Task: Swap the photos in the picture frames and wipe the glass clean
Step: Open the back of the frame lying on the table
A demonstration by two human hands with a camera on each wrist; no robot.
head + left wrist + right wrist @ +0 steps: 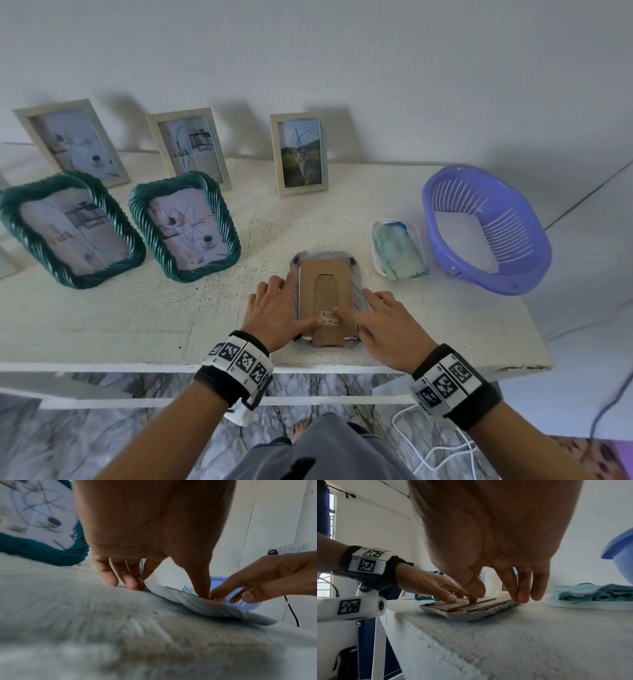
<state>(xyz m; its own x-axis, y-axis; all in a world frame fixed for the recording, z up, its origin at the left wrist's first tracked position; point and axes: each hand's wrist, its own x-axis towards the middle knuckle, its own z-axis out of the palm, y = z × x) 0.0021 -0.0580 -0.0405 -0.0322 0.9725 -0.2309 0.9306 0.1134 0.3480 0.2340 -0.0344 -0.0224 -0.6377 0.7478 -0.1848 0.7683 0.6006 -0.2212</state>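
Both hands — left hand, right hand — press relaxed fingers on the face-down white ribbed frame's stiff cardboard back; glass likely fragile — lift by edges.

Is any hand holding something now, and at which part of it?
Nothing is lifted. Both hands press the face-down frame on the table: left hand at its left edge, right hand at its right edge, thumb tips on the cardboard back.
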